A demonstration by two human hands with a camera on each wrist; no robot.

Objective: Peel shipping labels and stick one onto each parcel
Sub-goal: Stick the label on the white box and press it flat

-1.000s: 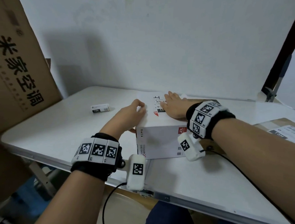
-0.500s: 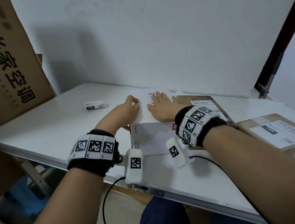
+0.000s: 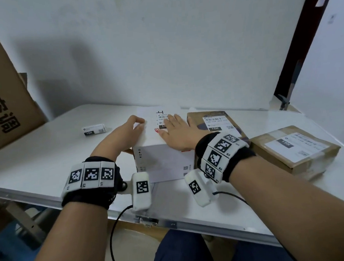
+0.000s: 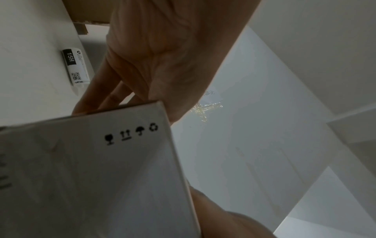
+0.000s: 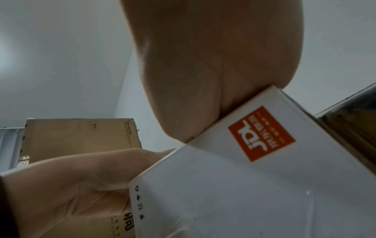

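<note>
white parcel (image 3: 164, 150), frame centre, is gripped at its left edge by left hand (image 3: 126, 134); label (image 3: 162, 119) is pressed under flat right hand (image 3: 177, 132). smoothing outward is advised, avoiding bubbles.

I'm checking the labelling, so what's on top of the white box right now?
A shipping label lies on the white box, with the right hand flat across it. The hand covers the label's lower part, so its near edge cannot be seen.
</note>
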